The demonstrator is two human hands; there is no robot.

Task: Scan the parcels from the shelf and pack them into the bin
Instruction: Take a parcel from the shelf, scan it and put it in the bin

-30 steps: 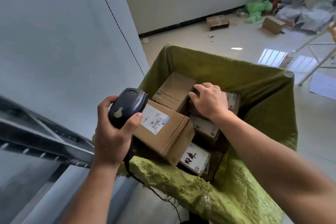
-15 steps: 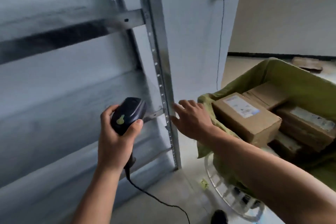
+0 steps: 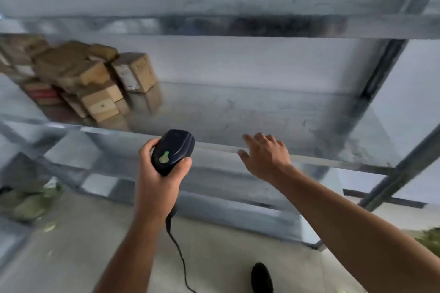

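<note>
My left hand (image 3: 157, 173) grips a dark handheld scanner (image 3: 172, 151) with a green button, its cable hanging down towards the floor. My right hand (image 3: 264, 152) is empty, fingers spread, stretched towards the front edge of a grey metal shelf (image 3: 262, 112). A pile of several brown cardboard parcels (image 3: 95, 83) sits on that shelf at the far left, well away from both hands. The green bin (image 3: 429, 238) shows only as a sliver at the right edge. The frame is blurred by motion.
Another shelf board runs above (image 3: 214, 26). A slanted metal upright (image 3: 381, 74) and a diagonal brace (image 3: 400, 169) stand at the right. Green material (image 3: 33, 202) lies low at the left. A dark shoe tip (image 3: 261, 277) shows on the concrete floor.
My view has swung left from the bin to the shelf. My right hand left the parcels in the bin and now reaches, empty, towards the shelf. The left hand keeps holding the scanner.
</note>
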